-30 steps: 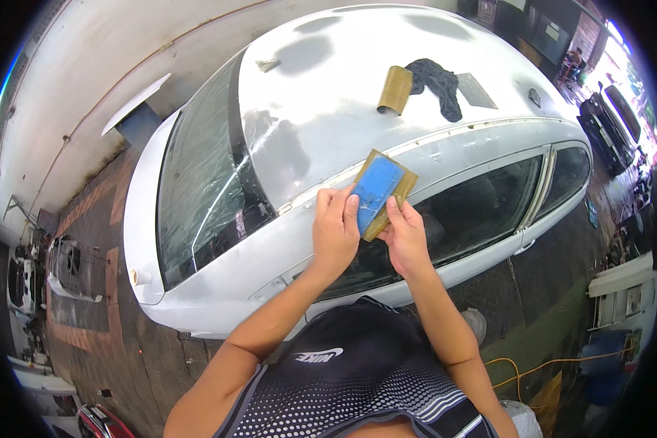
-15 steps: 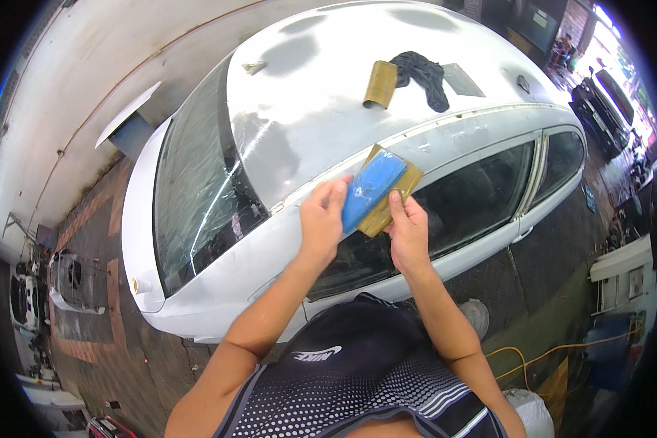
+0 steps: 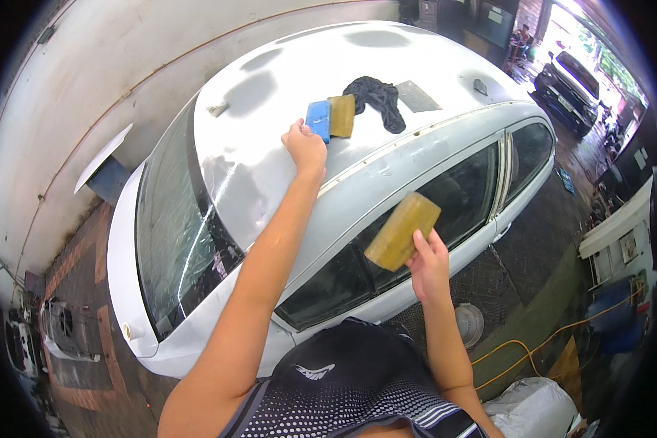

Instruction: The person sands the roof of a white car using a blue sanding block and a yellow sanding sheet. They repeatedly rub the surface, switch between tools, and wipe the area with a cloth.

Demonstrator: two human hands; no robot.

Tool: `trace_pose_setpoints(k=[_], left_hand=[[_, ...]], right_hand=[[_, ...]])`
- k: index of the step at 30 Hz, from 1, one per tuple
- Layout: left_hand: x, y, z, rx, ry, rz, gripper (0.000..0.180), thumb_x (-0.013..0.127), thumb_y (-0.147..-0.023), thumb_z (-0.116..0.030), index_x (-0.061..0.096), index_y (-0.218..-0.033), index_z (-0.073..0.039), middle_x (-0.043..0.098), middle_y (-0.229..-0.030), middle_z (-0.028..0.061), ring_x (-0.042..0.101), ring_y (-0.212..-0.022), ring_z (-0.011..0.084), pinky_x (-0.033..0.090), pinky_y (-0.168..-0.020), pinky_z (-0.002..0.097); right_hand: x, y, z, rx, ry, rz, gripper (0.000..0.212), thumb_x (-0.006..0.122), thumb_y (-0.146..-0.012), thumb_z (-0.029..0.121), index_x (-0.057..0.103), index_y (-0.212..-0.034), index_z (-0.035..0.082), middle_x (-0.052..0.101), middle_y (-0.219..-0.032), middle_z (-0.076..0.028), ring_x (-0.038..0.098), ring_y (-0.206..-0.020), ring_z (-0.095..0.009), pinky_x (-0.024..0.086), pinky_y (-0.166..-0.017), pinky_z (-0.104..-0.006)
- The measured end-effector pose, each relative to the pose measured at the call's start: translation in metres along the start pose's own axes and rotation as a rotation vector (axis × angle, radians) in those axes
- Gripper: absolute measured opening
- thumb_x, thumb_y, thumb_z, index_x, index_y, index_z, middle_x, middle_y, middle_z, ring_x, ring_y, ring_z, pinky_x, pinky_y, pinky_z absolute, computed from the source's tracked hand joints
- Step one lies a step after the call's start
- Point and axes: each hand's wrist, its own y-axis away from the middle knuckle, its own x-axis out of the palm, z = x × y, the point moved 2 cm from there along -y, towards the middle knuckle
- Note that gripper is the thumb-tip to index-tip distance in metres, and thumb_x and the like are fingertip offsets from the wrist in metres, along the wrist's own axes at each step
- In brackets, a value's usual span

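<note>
My left hand [image 3: 304, 148] reaches out over the white car roof [image 3: 270, 131], its fingers closed on the near end of a blue sanding block [image 3: 318, 121]. The block is right beside a curled piece of yellow-brown sandpaper [image 3: 343, 117] on the roof; whether it rests on the roof I cannot tell. In front of the side window, my right hand [image 3: 430, 269] pinches another yellow-brown sandpaper sheet [image 3: 403, 231] by its lower right edge. That sheet is slightly blurred. Just past the roof sandpaper lies a crumpled black cloth [image 3: 381, 102].
A flat grey sheet [image 3: 419, 95] and a small dark object [image 3: 480, 87] lie farther along the roof. A small pale piece [image 3: 216, 109] sits near the windshield [image 3: 175, 226]. A yellow cable [image 3: 529, 355] and a white sack [image 3: 533, 410] are at lower right.
The blue block and sandpaper were together between both hands. My left hand has carried the block away to the roof, while my right hand keeps the sandpaper, now lower and to the right.
</note>
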Motion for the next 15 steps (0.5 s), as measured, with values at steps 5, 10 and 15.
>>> trace_pose_setpoints(k=[5, 10, 15], left_hand=[[0.048, -0.007, -0.033, 0.018, -0.196, 0.162, 0.035, 0.049, -0.109, -0.011, 0.064, -0.137, 0.004, 0.052, -0.138, 0.0229, 0.060, -0.122, 0.0367, 0.051, -0.105, 0.0440], [0.061, -0.020, -0.058, 0.300, -0.823, 0.308, 0.034, 0.055, -0.107, -0.022, 0.068, -0.129, 0.000, 0.059, -0.132, 0.0211, 0.060, -0.120, 0.0384, 0.052, -0.103, 0.0483], [0.011, -0.008, -0.053, 0.703, -0.506, 0.123, 0.041, 0.066, -0.104, -0.033, 0.072, -0.129, -0.001, 0.069, -0.127, 0.0198, 0.064, -0.115, 0.0359, 0.055, -0.090, 0.0443]], right_hand=[[-0.038, 0.019, -0.001, 0.010, -0.074, -0.120, 0.033, 0.060, -0.111, 0.017, 0.058, -0.141, 0.002, 0.071, -0.128, -0.006, 0.072, -0.112, -0.017, 0.061, -0.095, -0.0376], [-0.034, 0.012, 0.021, -0.043, -0.072, -0.079, 0.033, 0.059, -0.112, 0.017, 0.058, -0.141, 0.004, 0.073, -0.128, -0.006, 0.072, -0.112, -0.016, 0.060, -0.095, -0.0365], [-0.036, 0.003, 0.033, 0.014, -0.073, 0.007, 0.036, 0.060, -0.111, 0.017, 0.057, -0.143, 0.001, 0.072, -0.130, -0.008, 0.072, -0.113, -0.017, 0.062, -0.096, -0.0380]])
